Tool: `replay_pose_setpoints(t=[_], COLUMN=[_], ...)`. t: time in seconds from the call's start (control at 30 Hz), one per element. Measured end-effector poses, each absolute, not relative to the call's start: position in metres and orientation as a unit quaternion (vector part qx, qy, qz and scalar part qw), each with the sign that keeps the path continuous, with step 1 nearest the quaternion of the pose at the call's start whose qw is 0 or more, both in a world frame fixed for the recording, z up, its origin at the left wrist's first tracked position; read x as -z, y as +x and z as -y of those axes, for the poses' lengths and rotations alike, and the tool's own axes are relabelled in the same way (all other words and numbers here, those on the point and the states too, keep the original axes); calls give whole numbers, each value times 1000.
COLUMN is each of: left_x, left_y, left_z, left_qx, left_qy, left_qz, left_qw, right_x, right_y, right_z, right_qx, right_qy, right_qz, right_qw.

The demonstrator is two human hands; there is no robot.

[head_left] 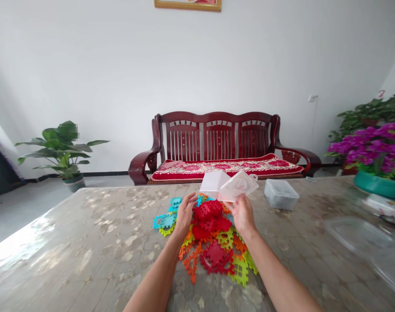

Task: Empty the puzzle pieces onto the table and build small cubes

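We see the tabletop [103, 247] spread wide to the left of the pieces [214, 255], and its far edge runs just behind the white box [211, 183]. On the right, room narrows: a clear box [281, 195] sits near the lid [239, 187], with clear covers [358, 236] farther over.

Our right hand [243, 215] pinches the lid by its near edge, fingers narrow on it, above the pieces. The lid tilts, its tab toward the far right; we cannot tell its long axis. The white box is against or just beside its left side; which, we cannot tell. Our left hand [185, 212] is beside the red pieces, fingers loosely parted and pointing toward the white box.

The pieces, toothed along their edges, lie heaped in red, orange, green and blue. The tabletop is patterned and glossy. Beyond stand a wooden bench [218, 135] and a potted plant [73, 183]; purple flowers [376, 145] fill the right.
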State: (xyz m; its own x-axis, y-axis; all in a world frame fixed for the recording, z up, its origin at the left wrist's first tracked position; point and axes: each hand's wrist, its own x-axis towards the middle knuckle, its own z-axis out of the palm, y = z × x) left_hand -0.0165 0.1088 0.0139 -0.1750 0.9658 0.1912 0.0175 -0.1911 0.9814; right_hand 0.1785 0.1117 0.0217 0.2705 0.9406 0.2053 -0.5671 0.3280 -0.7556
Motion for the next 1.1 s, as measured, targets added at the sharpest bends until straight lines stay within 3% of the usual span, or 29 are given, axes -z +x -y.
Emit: replay_pose_setpoints(t=[0.27,0.43,0.63,0.87,1.1], left_x=[-38,-44,-44,-48,-37], left_y=[-2,16,32,49,16], left_z=[-86,-79,-86,-96,-106], left_qx=[-353,-268,-376,-480,-502], left_qy=[750,778,728,603,565], left_qz=[-532,-555,-540,-482,-498], left_qw=[172,123,195,416,424], right_x=[-17,-13,-3,13,16], right_y=[218,236,257,262,260], right_z=[-121,-119,-110,-104,-106], right_qx=[-496,-493,-478,-507,-520], right_qy=[-285,-302,-320,-319,-323], right_qz=[266,261,231,198,202], right_qw=[776,773,785,776,765])
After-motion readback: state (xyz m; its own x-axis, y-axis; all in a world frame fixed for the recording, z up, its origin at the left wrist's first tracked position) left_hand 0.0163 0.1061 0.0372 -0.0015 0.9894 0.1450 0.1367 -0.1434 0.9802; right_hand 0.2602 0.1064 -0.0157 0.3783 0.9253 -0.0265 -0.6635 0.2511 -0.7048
